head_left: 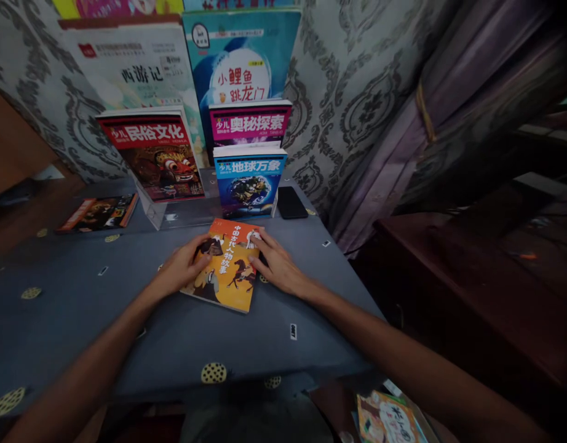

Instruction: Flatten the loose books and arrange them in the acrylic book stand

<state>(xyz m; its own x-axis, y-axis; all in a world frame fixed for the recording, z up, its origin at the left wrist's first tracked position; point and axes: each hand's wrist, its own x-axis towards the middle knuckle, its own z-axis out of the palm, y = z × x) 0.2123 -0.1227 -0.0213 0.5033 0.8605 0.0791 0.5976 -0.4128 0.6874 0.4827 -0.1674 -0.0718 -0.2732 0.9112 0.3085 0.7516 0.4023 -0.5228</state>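
Note:
An orange and yellow book with a horse and figures on its cover lies on the grey-blue tablecloth, slightly turned. My left hand grips its left edge, thumb on the cover. On the opposite side, my right hand holds the right edge, with thumb and fingertips over the cover. Just behind the book, a blue book with a globe leans upright on a clear stand. To its left stands a red book with a mask.
A purple-red book, a teal book and a pale book stand behind. A black phone lies right of the stand, a dark book left. More books sit below the table; a curtain hangs right.

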